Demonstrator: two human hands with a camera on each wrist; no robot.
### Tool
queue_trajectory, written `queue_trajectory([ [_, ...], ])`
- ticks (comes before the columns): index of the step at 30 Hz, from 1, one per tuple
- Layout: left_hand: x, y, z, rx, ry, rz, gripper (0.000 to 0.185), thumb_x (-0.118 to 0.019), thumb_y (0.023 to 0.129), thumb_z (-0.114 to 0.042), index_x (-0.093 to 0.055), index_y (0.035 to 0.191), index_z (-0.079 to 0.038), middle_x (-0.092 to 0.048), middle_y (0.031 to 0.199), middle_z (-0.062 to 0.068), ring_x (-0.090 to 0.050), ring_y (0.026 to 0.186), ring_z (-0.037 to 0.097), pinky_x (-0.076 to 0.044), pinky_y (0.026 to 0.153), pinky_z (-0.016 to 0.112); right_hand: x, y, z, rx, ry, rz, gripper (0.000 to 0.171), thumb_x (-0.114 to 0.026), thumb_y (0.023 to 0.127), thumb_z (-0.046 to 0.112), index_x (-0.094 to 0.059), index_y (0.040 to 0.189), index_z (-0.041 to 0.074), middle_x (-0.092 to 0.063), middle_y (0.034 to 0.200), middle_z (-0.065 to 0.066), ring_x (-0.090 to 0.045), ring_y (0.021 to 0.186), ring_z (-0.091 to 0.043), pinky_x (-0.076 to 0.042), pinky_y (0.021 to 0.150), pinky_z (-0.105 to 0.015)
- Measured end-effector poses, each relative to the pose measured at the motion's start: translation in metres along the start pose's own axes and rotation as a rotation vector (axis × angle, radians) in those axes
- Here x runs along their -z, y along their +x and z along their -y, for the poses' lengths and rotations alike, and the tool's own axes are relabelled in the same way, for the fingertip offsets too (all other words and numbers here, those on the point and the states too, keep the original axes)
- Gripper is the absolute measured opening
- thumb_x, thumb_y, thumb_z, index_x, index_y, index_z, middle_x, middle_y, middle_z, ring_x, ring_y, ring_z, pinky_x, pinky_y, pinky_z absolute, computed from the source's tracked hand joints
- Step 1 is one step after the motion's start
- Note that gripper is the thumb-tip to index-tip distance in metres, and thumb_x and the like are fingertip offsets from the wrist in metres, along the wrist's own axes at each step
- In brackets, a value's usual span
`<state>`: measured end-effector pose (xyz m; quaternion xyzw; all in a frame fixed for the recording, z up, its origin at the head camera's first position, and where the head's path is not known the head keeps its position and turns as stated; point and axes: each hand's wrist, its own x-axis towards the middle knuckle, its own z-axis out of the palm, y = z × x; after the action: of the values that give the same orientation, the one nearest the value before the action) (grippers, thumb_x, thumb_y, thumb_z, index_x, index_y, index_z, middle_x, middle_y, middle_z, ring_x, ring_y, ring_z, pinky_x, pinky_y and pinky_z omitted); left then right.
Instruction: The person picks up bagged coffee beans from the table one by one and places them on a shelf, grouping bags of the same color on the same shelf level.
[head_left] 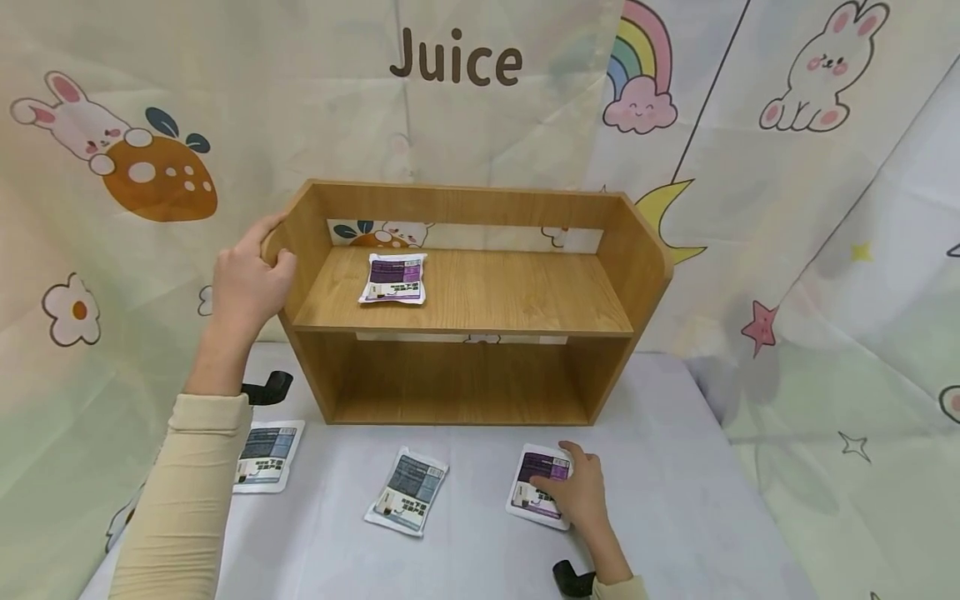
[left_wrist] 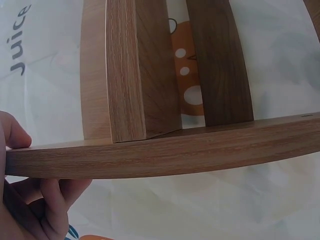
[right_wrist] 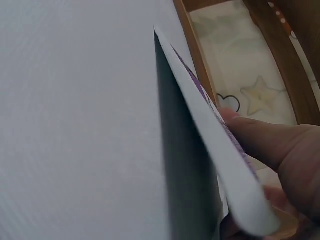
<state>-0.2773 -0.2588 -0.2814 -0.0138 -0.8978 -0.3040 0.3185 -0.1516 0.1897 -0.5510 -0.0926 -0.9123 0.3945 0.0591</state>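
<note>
My left hand grips the upper left side panel of a two-tier wooden shelf. In the left wrist view, the thumb lies on one face of that panel and curled fingers on the other. At the front right, my right hand pinches a white packet with a purple label between thumb and fingers. The right wrist view has this packet tilted, one edge raised off the white cloth. A second purple-labelled packet lies on the upper tier, left of its middle.
A packet with a blue-grey label lies on the white-covered table in front of the shelf. Another blue-grey packet is partly behind my left sleeve. A printed cloth hangs close behind the shelf.
</note>
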Motion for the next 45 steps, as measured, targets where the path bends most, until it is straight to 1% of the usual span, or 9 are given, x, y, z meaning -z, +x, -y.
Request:
queue_trajectory([
  [4,0.002,0.000,-0.001,0.002,-0.004,-0.010,0.052,-0.044,0.093,-0.023,-0.049,0.144,-0.030,-0.067,0.103,0.021,-0.061,0.062,0.032,-0.038,0.039,0.033,-0.002,0.000,0.004,0.032,0.035,-0.018,0.068,-0.088,0.070,0.028,-0.059,0.129,0.007,-0.059,0.121,-0.026,-0.056,0.109,-0.041,-0.044,0.090,-0.055],
  [10,0.004,-0.001,-0.002,0.000,-0.006,-0.012,0.051,-0.044,0.093,-0.023,-0.049,0.144,-0.028,-0.067,0.107,0.022,-0.065,0.070,0.036,-0.041,0.041,0.033,-0.005,-0.004,0.007,0.052,0.069,-0.039,0.057,-0.085,0.075,0.029,-0.063,0.123,0.010,-0.062,0.121,-0.024,-0.060,0.104,-0.037,-0.048,0.085,-0.053],
  [15,0.003,-0.002,-0.002,0.000,0.000,-0.004,0.050,-0.044,0.094,-0.023,-0.049,0.144,-0.027,-0.066,0.113,0.022,-0.064,0.065,0.036,-0.041,0.041,0.034,-0.002,-0.006,0.009,0.075,0.109,-0.049,0.047,-0.084,0.077,0.025,-0.066,0.117,0.011,-0.064,0.119,-0.020,-0.060,0.105,-0.035,-0.046,0.089,-0.053],
  [19,0.001,-0.005,-0.001,0.011,-0.004,0.011,0.051,-0.044,0.094,-0.023,-0.048,0.145,-0.026,-0.065,0.116,0.023,-0.065,0.073,0.038,-0.044,0.045,0.035,0.008,-0.006,0.017,0.069,0.164,-0.051,0.038,-0.084,0.077,0.024,-0.068,0.110,0.012,-0.065,0.118,-0.015,-0.056,0.113,-0.036,-0.041,0.096,-0.055],
  [23,0.002,-0.002,0.000,0.001,-0.013,-0.013,0.051,-0.043,0.094,-0.024,-0.049,0.144,-0.027,-0.066,0.111,0.023,-0.065,0.072,0.038,-0.044,0.044,0.033,0.020,0.001,0.034,0.064,0.232,-0.027,0.044,-0.084,0.076,0.031,-0.067,0.111,0.013,-0.061,0.125,-0.013,-0.051,0.120,-0.035,-0.038,0.099,-0.055],
  [27,0.004,-0.001,-0.001,-0.001,-0.005,-0.021,0.050,-0.044,0.094,-0.023,-0.050,0.144,-0.027,-0.067,0.110,0.022,-0.062,0.063,0.037,-0.041,0.041,0.032,0.029,0.005,0.048,0.041,0.262,0.031,0.055,-0.087,0.071,0.035,-0.064,0.117,0.017,-0.057,0.129,-0.012,-0.052,0.111,-0.031,-0.044,0.088,-0.044],
  [31,0.003,-0.002,-0.003,0.004,-0.004,-0.002,0.050,-0.044,0.094,-0.024,-0.049,0.144,-0.027,-0.066,0.111,0.022,-0.063,0.065,0.038,-0.042,0.042,0.034,0.039,0.007,0.059,0.046,0.305,0.065,0.062,-0.090,0.067,0.029,-0.062,0.121,0.020,-0.057,0.125,-0.010,-0.053,0.102,-0.028,-0.048,0.077,-0.033],
  [38,-0.001,0.001,-0.003,-0.001,-0.016,-0.019,0.050,-0.044,0.094,-0.024,-0.050,0.144,-0.027,-0.066,0.113,0.022,-0.065,0.072,0.037,-0.042,0.044,0.032,0.066,0.011,0.092,0.134,0.396,0.096,0.064,-0.092,0.065,0.019,-0.061,0.122,0.021,-0.055,0.119,-0.009,-0.055,0.095,-0.027,-0.050,0.071,-0.032],
  [45,-0.001,-0.002,-0.002,0.015,-0.018,-0.021,0.050,-0.045,0.093,-0.023,-0.051,0.143,-0.028,-0.066,0.113,0.021,-0.065,0.079,0.039,-0.044,0.051,0.037,0.103,-0.001,0.145,0.210,0.393,0.100,0.060,-0.086,0.070,0.005,-0.059,0.124,0.008,-0.056,0.115,-0.014,-0.057,0.090,-0.026,-0.052,0.069,-0.029],
])
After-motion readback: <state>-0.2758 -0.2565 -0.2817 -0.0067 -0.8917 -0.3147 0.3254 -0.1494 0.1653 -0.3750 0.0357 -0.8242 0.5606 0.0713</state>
